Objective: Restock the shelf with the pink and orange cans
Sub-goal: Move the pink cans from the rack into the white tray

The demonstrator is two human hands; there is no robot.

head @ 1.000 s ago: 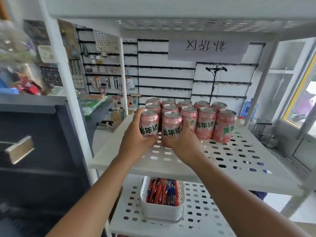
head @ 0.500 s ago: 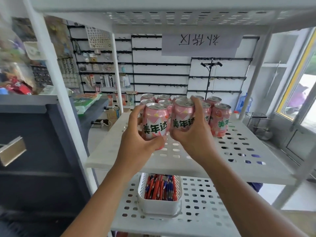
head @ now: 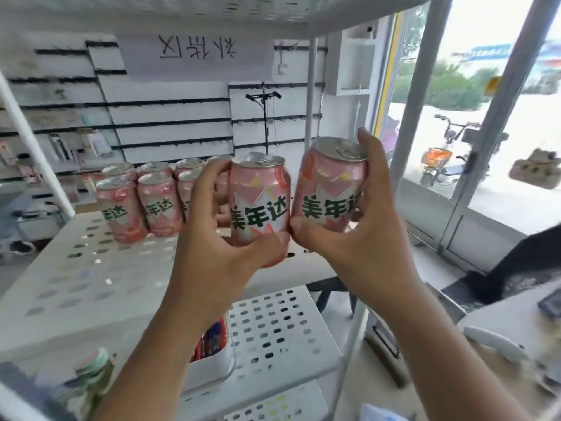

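Note:
My left hand (head: 218, 253) grips a pink and orange can (head: 259, 202) with green lettering, held upright in the air above the right part of the white perforated shelf (head: 91, 268). My right hand (head: 358, 238) grips a second such can (head: 331, 186), tilted slightly right, touching the first one. Several more pink cans (head: 139, 202) stand in rows at the back left of the shelf, some hidden behind my left hand.
A white bin of pens (head: 212, 357) sits on the lower perforated shelf (head: 273, 329). The rack's right post (head: 309, 95) stands behind the cans. A glass door (head: 455, 147) is at right, with a counter (head: 501, 329) at lower right.
Both hands have lifted their cans off the shelf and carried them right, away from the standing group. The view has swung right toward the door.

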